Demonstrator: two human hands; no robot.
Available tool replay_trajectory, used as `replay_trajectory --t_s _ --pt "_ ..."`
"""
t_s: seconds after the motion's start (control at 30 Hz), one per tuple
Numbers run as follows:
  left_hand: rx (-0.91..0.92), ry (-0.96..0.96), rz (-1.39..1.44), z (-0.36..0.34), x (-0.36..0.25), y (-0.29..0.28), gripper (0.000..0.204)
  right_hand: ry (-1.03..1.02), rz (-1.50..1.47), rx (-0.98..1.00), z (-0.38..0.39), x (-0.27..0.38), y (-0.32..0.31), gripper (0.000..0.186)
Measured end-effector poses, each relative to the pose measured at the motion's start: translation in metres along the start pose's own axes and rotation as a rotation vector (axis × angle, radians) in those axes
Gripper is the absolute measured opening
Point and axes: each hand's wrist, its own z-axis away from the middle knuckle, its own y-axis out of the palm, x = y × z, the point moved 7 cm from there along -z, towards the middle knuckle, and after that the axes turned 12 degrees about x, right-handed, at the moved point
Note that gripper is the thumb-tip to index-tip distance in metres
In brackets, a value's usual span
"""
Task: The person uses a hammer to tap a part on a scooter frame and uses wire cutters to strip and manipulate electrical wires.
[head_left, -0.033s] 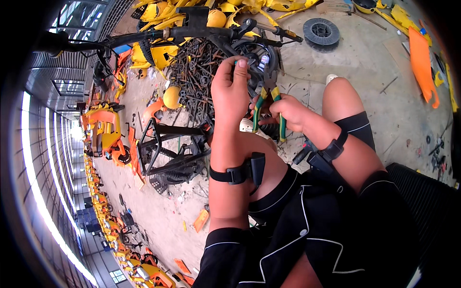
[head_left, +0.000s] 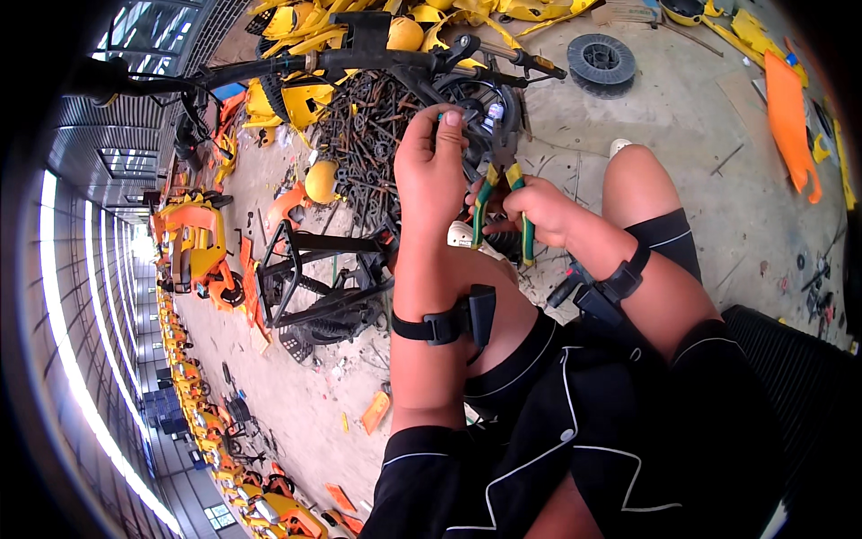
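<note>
My left hand (head_left: 429, 166) is raised beside the black tubular assembly (head_left: 359, 61), its fingers curled round something small, partly teal, that I cannot make out. My right hand (head_left: 539, 207) grips pliers (head_left: 525, 234) with green-and-yellow handles; their dark jaws point up, just right of my left hand. Behind the jaws is part of a black wheel (head_left: 505, 103), with a small white-and-blue object (head_left: 494, 113) near it. A black metal frame (head_left: 323, 241) lies to the left of my left forearm.
A pile of dark metal parts (head_left: 355, 135) and yellow panels (head_left: 305, 103) fills the upper middle. A grey spool (head_left: 602, 81) and an orange panel (head_left: 783, 121) lie to the right. An orange-and-yellow scooter (head_left: 202, 238) stands at left, with several others in a row.
</note>
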Motion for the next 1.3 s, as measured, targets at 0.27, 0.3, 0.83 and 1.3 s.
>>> replay_trajectory --t_s 0.27,0.3,0.83,1.3 --pt "0.049 -0.027 -0.035 0.000 0.001 0.005 0.025 0.000 0.003 0.028 0.002 -0.001 0.001 0.049" --pt "0.059 -0.034 -0.037 0.000 0.001 0.007 0.025 0.002 0.010 0.026 0.002 -0.001 0.001 0.049" --pt "0.143 -0.034 -0.132 -0.001 0.008 0.016 0.024 0.037 0.065 -0.032 0.006 0.001 -0.001 0.043" --pt "0.134 -0.003 -0.178 -0.001 0.002 0.019 0.025 0.008 0.031 -0.059 0.004 0.002 -0.005 0.043"
